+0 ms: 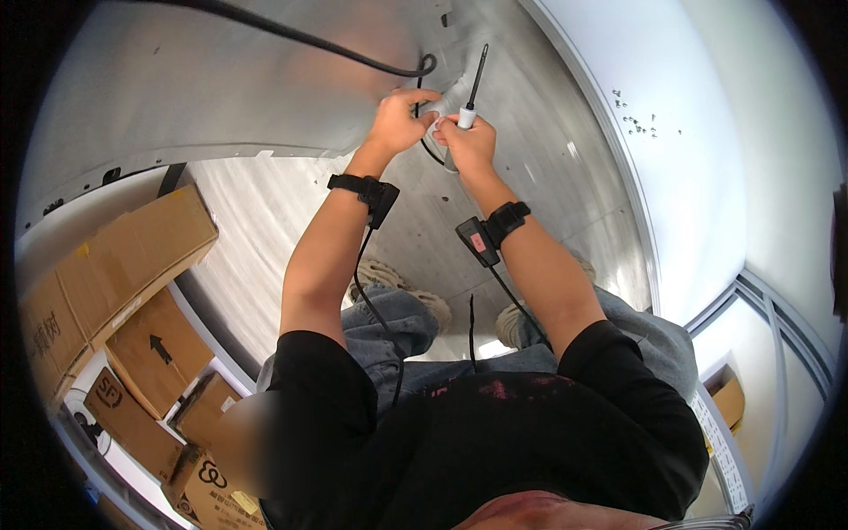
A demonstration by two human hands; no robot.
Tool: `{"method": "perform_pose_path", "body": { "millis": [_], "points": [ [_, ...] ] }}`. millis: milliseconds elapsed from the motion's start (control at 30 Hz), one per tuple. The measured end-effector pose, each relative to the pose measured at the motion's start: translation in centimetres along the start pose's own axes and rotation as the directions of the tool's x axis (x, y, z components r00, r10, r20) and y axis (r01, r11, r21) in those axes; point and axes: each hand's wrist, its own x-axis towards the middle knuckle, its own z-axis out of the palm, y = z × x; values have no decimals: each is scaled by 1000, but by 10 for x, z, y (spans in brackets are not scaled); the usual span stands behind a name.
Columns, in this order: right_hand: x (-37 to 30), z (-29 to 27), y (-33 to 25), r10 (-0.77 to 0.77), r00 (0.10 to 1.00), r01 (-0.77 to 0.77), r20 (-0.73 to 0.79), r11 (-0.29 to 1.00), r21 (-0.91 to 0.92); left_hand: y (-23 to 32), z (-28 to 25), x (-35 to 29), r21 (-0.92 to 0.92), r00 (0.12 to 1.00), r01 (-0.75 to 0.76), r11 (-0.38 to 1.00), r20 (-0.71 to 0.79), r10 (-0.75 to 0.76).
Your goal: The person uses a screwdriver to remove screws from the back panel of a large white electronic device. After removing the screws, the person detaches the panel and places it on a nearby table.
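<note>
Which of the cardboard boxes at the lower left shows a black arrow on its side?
The middle brown box, tucked under the large top box. The box and the box below it carry round logos, not arrows.

Black cable [291, 35] cut off at top; white piece [448, 103] half hidden by hands.

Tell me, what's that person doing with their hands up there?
A person holds both hands up against a shiny metal panel. The right hand grips a screwdriver with a white handle and dark shaft. The left hand pinches something small and pale beside a black cable. Cardboard boxes sit off to the left.
</note>
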Motion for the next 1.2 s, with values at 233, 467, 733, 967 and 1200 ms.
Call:
{"method": "perform_pose_path", "body": {
  "millis": [233, 467, 733, 967, 1200],
  "points": [
    [24, -55, -37, -205, 965, 163, -162, 957, -239, 12, 22, 20, -48, 964, 245, 968, -96, -249],
    [58, -168, -103, -700, 657, 156, -279, 488, -859, 5, 16, 27, -67, 970, 194, 979, -138, -202],
    [67, -228, -155, -499, 805, -197, -321, 285, -938, 13, 14, 20, -155, 960, 248, 956, -95, -264],
    [77, -235, -158, -395, 863, -291, -316, 123, -949, -8, 11, 14, -223, 956, 261, 939, -74, -283],
    [76, -235, -161, -366, 875, -300, -318, 105, -948, -6, -1, 12, -296, 948, 314, 902, 58, -312]
  ]
}}
